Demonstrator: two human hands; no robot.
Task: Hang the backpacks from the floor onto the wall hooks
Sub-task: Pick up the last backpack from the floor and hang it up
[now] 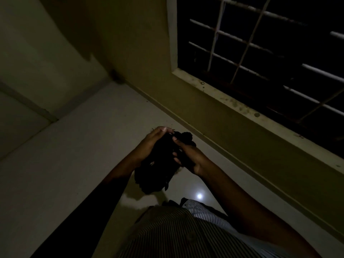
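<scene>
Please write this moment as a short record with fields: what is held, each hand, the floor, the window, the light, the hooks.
held thing: dark backpack, lifted off the floor, details lost in the dark
left hand: grips its upper left side
right hand: grips its upper right side
floor: pale, glossy, with one bright light spot
window: barred, dark outside, on the right
light: very dim
hooks: none in view

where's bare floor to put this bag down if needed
Bare floor lies open left of the left hand, out to the corner walls. A narrower strip runs between the right hand and the window wall. Both hands grip the dark bag.
</scene>
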